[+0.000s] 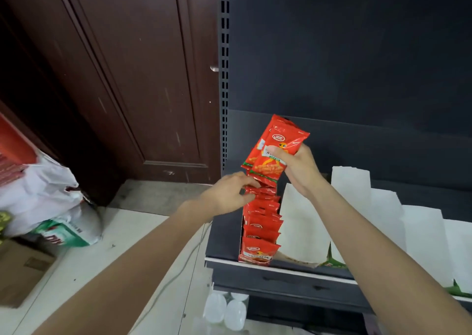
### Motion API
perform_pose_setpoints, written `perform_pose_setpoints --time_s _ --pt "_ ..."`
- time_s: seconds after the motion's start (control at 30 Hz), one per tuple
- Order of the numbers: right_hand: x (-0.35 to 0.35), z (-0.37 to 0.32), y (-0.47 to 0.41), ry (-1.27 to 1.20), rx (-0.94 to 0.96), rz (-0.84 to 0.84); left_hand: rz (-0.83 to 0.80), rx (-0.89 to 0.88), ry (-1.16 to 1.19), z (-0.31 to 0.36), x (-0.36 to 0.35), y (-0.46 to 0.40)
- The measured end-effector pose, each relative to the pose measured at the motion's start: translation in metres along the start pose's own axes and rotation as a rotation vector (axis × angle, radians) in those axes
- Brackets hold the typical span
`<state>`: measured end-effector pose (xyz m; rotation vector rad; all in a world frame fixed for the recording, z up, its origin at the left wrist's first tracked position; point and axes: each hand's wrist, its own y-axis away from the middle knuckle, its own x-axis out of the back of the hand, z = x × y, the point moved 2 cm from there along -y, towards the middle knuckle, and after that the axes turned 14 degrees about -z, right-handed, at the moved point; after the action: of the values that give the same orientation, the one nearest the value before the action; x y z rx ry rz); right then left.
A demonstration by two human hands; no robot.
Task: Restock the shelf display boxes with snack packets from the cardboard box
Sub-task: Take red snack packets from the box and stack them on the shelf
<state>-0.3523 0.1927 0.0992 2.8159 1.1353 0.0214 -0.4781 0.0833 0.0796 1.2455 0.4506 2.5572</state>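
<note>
**Q:** Head view. What did each hand hold, and why?

**A:** The right hand (297, 167) was clenched on a small stack of red snack packets (274, 150), thumb across the front face, fingers behind. The stack was held upright and slightly tilted, directly above the rear of the display box (260, 222). Judgement: this grip kept the packets aligned, ready for insertion as one group.

**Q:** And the left hand?

**A:** The left hand (229, 194) grasped nothing. Its fingers were spread and pressed against the tops of the packets already standing in the box, just below the right hand. Judgement: it was pushing the row forward to open a gap at the rear.

**Q:** Where was the box relative to the hands?

**A:** It ran from beneath both hands toward the shelf edge (281, 267), nearer the person. The filed packets stood on edge, one behind another. Judgement: that orientation presents the front label to a customer.

**Q:** What lay beside the right forearm?

**A:** White display boxes (301, 227), with no packets visible inside. Judgement: those remain to be filled.

**Q:** And the supply carton?

**A:** A cardboard box (23, 270) sat on the floor, well left of the left arm. Whether it is the source carton cannot be determined.
</note>
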Motion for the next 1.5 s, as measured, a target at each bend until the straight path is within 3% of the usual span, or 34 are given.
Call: perform_pose_setpoints --time_s 0.27,0.4,0.47,0.57,0.77,0.93,1.13,1.27,1.4,1.5 --pt "0.0 -0.003 -0.003 0.016 -0.019 -0.1 -0.052 -0.103 0.031 0.002 0.001 0.008" --pt "-0.004 0.002 -0.003 0.324 -0.199 -0.089 -0.038 -0.104 0.032 0.0 0.002 0.007" --pt "-0.001 -0.002 -0.004 0.355 -0.219 -0.04 -0.045 -0.093 0.063 -0.001 0.002 0.007" --pt "0.003 -0.006 -0.002 0.382 -0.196 -0.043 -0.049 -0.082 0.076 -0.001 0.003 0.007" --pt "0.003 -0.003 -0.004 0.503 0.026 -0.088 -0.015 -0.082 0.04 0.001 0.004 0.008" --pt "-0.001 0.015 -0.005 0.811 -0.031 -0.097 0.015 -0.073 0.027 0.0 0.003 0.01" --pt "-0.015 0.0 -0.008 0.793 -0.124 -0.293 0.031 -0.089 0.088 0.003 0.005 0.01" --pt "-0.031 -0.013 -0.018 1.133 -0.041 -0.421 0.02 -0.108 0.084 0.006 0.005 0.008" --pt "-0.032 -0.012 -0.02 1.255 0.015 -0.361 0.014 -0.111 0.085 0.005 0.001 0.009" --pt "-0.017 -0.011 -0.015 1.067 0.025 -0.212 0.027 -0.099 0.106 -0.002 0.0 0.009"
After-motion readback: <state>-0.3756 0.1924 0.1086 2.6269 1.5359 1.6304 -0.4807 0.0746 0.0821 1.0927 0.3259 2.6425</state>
